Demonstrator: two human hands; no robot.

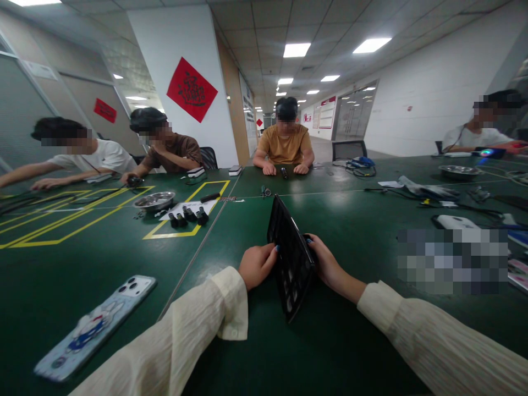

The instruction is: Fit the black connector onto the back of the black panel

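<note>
A thin black rectangular case [289, 258], with what look like recesses on its left face, stands tilted on edge above the green table. My left hand [259, 265] is closed at the left face, its thumb and curled fingers pressed to it. From the other side, my right hand [326, 263] grips the case's right face near the edge; some of its fingers are hidden behind the case. Blue shows on the nails of both hands. To the left of my left forearm lies a phone [97, 327] in a light blue case with a cartoon figure.
Several black cylindrical parts [190, 215] stand on white paper inside yellow tape, beside a metal bowl [154, 201]. Cables, a white device [456, 223] and another bowl [460, 172] lie at right. A co-worker [284, 146] sits opposite; others sit left and right.
</note>
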